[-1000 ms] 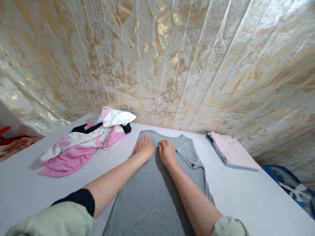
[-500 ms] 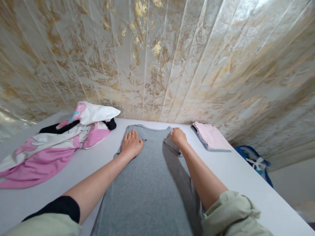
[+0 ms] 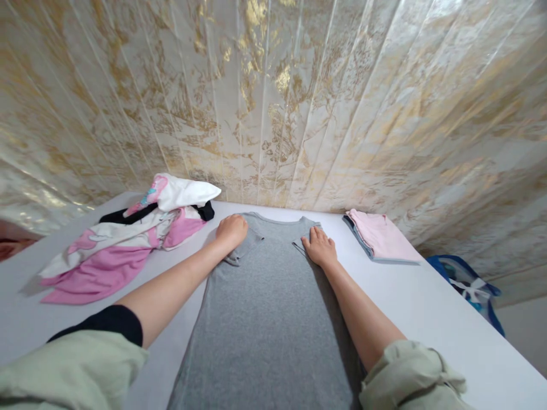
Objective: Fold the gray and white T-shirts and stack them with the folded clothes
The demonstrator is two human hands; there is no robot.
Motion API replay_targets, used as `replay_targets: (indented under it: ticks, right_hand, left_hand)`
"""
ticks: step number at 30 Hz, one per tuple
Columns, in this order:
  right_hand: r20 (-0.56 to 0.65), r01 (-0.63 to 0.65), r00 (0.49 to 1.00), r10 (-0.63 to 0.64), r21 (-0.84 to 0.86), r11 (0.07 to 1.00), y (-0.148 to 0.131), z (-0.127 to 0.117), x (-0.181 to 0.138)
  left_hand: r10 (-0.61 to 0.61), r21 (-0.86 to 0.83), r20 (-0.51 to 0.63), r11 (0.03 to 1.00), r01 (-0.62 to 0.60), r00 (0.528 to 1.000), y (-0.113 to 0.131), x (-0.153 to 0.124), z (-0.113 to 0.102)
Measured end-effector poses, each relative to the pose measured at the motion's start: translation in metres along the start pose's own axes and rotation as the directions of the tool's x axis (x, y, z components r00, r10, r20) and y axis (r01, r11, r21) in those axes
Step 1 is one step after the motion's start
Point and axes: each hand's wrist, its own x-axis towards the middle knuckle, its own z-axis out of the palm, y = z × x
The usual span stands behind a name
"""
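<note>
A grey T-shirt [image 3: 273,319] lies spread on the white table, its neckline at the far edge and its lower end running out of view towards me. My left hand [image 3: 232,230] is closed on the shirt's left shoulder, where the short sleeve is folded inwards over the body; the fingertips are hidden. On the opposite shoulder, my right hand [image 3: 320,246] rests flat with its fingers apart, over the other inward-folded sleeve.
A heap of pink, white and black clothes [image 3: 123,250] lies to the left. Folded pink and grey garments [image 3: 380,236] are stacked at the back right. Beyond the table's right edge is a blue-trimmed bag [image 3: 470,290]. A gold-patterned curtain [image 3: 273,114] hangs behind.
My left hand has gone from lying flat to closed on the left shoulder. My right hand has let go of the right sleeve, which now lies folded in under its spread fingers.
</note>
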Motion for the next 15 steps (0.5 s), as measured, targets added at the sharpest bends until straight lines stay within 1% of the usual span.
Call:
replay_targets:
  ticks: [7,11,15]
  right_hand:
    - [0.018,-0.01,1.0,0.009,0.024,1.0,-0.002,-0.003,-0.002]
    - [0.062,-0.024,0.998,0.02,0.058,0.998,0.0,-0.011,0.003]
    - [0.049,-0.005,0.999,0.003,0.048,0.999,0.004,-0.014,0.007]
  left_hand:
    - [-0.009,0.044,-0.023,0.999,0.01,1.0,0.002,-0.01,0.027]
    - [-0.017,0.067,-0.008,0.998,0.018,1.0,-0.001,-0.009,0.031]
    - [-0.031,0.068,-0.018,0.997,0.032,0.999,-0.002,-0.008,0.031]
